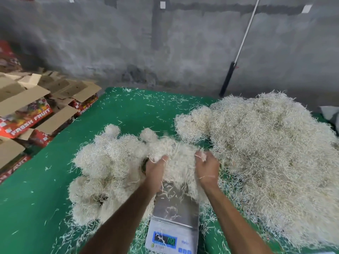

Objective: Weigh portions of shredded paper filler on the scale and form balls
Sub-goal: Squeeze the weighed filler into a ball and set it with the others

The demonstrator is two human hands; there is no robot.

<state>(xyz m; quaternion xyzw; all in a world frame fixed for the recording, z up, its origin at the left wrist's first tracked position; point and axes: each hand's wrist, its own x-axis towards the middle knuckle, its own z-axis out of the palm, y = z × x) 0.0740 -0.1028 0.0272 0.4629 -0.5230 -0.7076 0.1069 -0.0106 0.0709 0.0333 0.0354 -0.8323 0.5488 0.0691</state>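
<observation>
A portion of cream shredded paper filler is held between my two hands just above the far end of the scale. My left hand grips its left side and my right hand grips its right side, fingers curled into the shreds. The steel pan of the scale carries a few loose strands, and its blue display faces me at the bottom. Several formed paper balls lie clustered to the left of the scale. A big loose heap of filler spreads to the right.
Everything rests on a green mat strewn with stray shreds. Flattened "FRESH FRUIT" cartons are stacked beyond the mat's left edge. A grey concrete wall stands behind, with a white-handled pole leaning on it at the back right.
</observation>
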